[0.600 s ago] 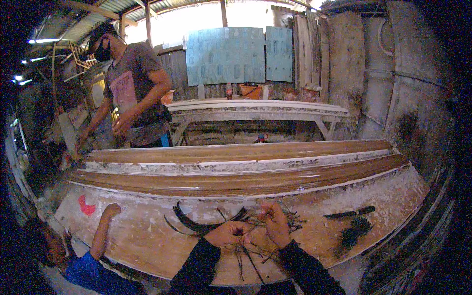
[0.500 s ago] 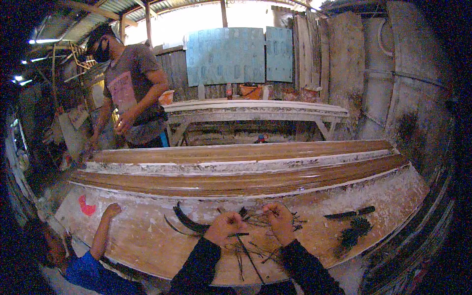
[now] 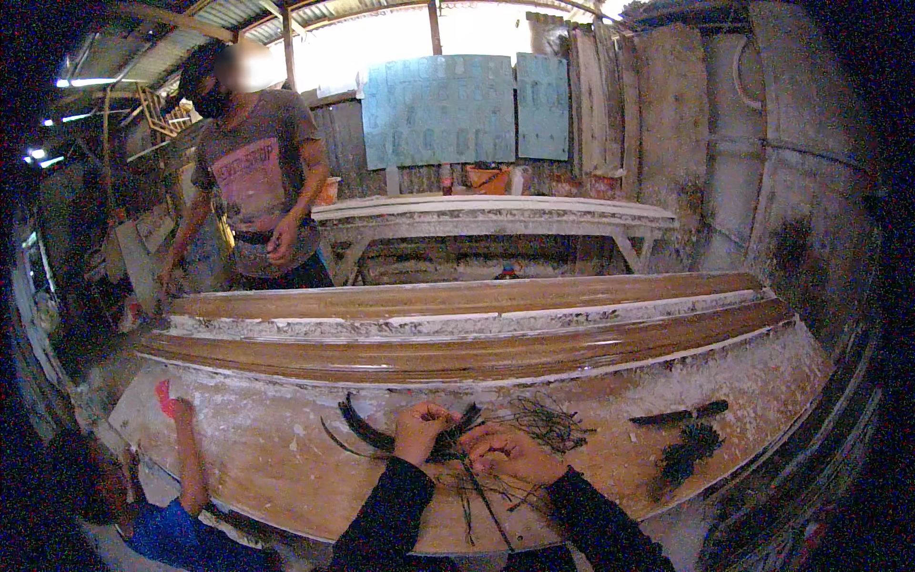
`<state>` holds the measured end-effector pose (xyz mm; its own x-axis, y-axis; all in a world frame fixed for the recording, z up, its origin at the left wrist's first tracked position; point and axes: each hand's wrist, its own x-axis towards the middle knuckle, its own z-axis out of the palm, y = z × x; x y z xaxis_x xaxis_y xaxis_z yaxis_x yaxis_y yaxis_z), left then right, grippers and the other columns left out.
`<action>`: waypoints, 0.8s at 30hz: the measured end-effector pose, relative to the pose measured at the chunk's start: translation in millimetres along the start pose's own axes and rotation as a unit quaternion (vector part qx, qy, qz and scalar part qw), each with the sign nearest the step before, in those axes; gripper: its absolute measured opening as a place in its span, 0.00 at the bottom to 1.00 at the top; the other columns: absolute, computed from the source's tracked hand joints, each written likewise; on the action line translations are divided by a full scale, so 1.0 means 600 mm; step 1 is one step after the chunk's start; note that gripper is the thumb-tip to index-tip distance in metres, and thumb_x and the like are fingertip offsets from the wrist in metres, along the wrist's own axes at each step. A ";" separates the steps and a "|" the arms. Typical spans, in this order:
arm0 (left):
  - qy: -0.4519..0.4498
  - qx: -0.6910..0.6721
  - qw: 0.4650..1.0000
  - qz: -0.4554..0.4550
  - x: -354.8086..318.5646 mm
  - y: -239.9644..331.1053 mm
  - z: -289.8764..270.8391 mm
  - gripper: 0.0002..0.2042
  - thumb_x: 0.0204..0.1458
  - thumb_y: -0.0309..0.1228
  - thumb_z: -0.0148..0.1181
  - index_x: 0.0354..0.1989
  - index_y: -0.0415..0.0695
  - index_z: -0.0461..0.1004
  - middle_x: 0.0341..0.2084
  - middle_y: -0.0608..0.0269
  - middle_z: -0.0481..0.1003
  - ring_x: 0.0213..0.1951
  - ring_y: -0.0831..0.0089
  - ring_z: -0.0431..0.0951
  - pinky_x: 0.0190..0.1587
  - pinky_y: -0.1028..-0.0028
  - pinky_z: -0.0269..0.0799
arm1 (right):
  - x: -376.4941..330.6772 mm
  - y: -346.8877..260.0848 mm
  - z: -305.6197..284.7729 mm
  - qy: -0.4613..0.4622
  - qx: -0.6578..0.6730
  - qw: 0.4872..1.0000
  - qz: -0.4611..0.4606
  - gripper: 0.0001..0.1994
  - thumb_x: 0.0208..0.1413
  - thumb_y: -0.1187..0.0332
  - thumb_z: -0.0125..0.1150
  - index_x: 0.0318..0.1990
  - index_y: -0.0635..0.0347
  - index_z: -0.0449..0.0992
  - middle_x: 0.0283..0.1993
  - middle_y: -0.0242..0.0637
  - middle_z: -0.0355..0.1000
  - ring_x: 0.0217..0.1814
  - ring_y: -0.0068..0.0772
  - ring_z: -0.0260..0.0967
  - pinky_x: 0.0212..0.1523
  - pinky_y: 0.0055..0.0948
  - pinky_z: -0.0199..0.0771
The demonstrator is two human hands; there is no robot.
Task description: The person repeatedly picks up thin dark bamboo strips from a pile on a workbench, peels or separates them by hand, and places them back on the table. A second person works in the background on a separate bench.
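We log left hand (image 3: 419, 434) and right hand (image 3: 515, 454) drawn closer together, sharing one spot by the strips (image 3: 358, 423), fingers curled, grip unclear

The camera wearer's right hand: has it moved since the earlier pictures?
Yes. Measured against the long dark tool on the board, the right hand has shifted left, away from it, and closer to the wearer.

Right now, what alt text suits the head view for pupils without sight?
A person's left hand and right hand are close together among dark strips on a wooden table. Another person's hand touches a red scrap at left; a knife-like tool and dark bundle lie right. A masked worker stands beyond long brown boards.
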<state>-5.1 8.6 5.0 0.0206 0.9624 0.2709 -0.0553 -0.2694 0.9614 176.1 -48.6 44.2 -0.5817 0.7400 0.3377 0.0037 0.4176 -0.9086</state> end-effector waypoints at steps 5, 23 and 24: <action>-0.009 0.096 0.995 0.014 -0.009 0.021 0.000 0.02 0.39 0.23 0.57 0.22 0.40 0.75 0.20 0.64 0.74 0.25 0.77 0.72 0.31 0.77 0.67 | -0.006 0.010 -0.003 0.041 0.113 0.990 0.073 0.02 0.43 0.72 0.58 0.26 0.58 0.72 0.38 0.36 0.67 0.45 0.30 0.63 0.47 0.28 0.60; -0.394 -0.034 0.915 -0.081 -0.031 0.021 0.030 0.08 0.44 0.32 0.57 0.20 0.45 0.65 0.18 0.75 0.61 0.25 0.83 0.61 0.26 0.83 0.58 | 0.005 0.094 -0.036 0.344 -0.077 0.936 -0.023 0.08 0.45 0.81 0.50 0.34 0.59 0.68 0.33 0.30 0.66 0.32 0.21 0.61 0.37 0.22 0.63; -0.357 -0.029 0.930 -0.086 -0.031 0.022 0.030 0.09 0.44 0.32 0.57 0.20 0.46 0.64 0.18 0.75 0.60 0.24 0.83 0.61 0.25 0.82 0.57 | 0.005 0.097 -0.036 0.335 -0.091 0.938 -0.019 0.08 0.45 0.80 0.51 0.35 0.59 0.68 0.34 0.30 0.66 0.33 0.22 0.61 0.38 0.22 0.63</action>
<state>11.9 -13.7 13.7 0.6902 0.7173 0.0956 -0.0432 -0.0911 0.9949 192.1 -10.6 -2.1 0.0578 0.8627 0.5024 0.1681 0.4876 -0.8567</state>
